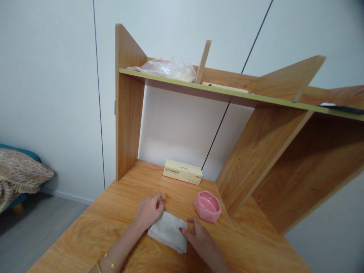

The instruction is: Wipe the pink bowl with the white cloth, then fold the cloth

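Observation:
A folded pale grey cloth (168, 232) lies flat on the wooden desktop in front of me. My left hand (149, 210) rests at its upper left corner, fingers loosely bent and apart, with the forefinger reaching past the cloth over bare wood. At the right edge is my right hand (200, 239), its thumb touching the cloth and its forefinger apart near the upper right corner. Neither hand visibly grips the cloth. Just beyond my right hand sits a pink faceted bowl (207, 206), which looks like an ashtray.
A cream carton (182, 172) stands at the back of the desk (119, 206). Overhead, a shelf (224, 92) carries a clear plastic bag (167, 69) and a flat pale item. An upright panel (250, 163) bounds the right side. A patterned cushion (24, 170) is far left.

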